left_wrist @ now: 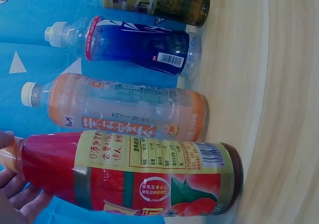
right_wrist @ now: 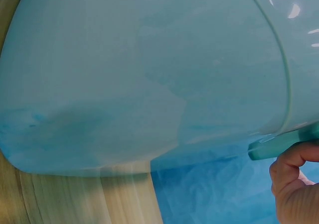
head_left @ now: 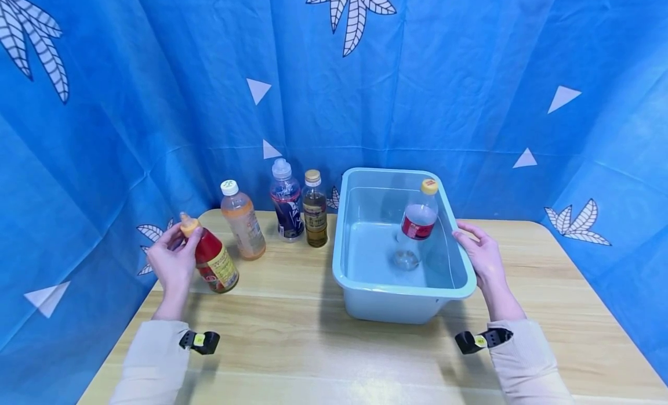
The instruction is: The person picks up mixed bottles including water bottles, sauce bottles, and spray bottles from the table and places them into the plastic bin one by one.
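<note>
My left hand pinches the orange cap of a red ketchup bottle, whose yellow label shows tomatoes. This bottle stands slightly tilted in the head view, its base at the table's left side. My right hand holds the right rim of a light blue plastic basin; the right wrist view shows its fingers curled at that rim. Inside the basin, a clear bottle with a yellow cap and red label stands leaning toward the right wall.
Right beside the ketchup is an orange-tinted drink bottle with a white cap. Farther right stand a blue-labelled sports drink bottle and a small bottle of dark liquid. Blue curtains hang behind the wooden table.
</note>
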`<state>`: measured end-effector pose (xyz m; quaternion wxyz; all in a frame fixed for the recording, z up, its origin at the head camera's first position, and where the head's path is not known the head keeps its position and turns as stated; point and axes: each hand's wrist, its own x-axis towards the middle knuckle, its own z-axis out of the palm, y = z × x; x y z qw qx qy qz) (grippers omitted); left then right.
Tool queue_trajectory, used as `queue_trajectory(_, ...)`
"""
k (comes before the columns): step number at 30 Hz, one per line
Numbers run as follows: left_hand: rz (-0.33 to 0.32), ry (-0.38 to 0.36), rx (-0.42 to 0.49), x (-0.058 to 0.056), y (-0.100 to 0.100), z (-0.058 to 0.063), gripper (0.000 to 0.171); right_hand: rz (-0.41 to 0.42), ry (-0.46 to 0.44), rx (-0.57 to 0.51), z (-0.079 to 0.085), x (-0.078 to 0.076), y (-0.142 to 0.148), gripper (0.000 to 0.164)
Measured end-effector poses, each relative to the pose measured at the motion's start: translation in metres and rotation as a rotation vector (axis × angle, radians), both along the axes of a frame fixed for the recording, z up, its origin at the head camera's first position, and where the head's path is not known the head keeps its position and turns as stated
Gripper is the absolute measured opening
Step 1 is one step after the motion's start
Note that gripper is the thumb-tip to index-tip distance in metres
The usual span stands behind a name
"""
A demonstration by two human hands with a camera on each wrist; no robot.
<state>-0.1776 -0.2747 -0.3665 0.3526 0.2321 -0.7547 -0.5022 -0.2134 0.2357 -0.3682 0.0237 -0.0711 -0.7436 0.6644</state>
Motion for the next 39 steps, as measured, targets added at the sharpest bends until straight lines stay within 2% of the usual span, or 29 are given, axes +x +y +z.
queue_trajectory(7,0.023,-0.008,-0.094,0.005,0.001,0.008,0.046,-0.001,0.006,0.003,-0.001,-0.001,0.000,0.049)
queue_trajectory(12,0.014,-0.020,-0.112,0.009,0.004,0.013,0.048,-0.005,-0.001,-0.005,0.000,-0.001,0.000,0.048)
queue_trajectory(18,0.006,0.011,-0.176,0.014,0.008,0.021,0.048,0.000,-0.005,-0.005,0.000,-0.001,0.001,0.048)
queue_trajectory(29,-0.069,0.029,-0.263,0.023,0.026,0.038,0.045,-0.005,-0.012,0.007,0.000,-0.002,0.000,0.047)
queue_trajectory(39,-0.141,0.049,-0.277,0.027,0.042,0.055,0.042,-0.002,-0.014,-0.016,0.001,-0.001,0.000,0.046)
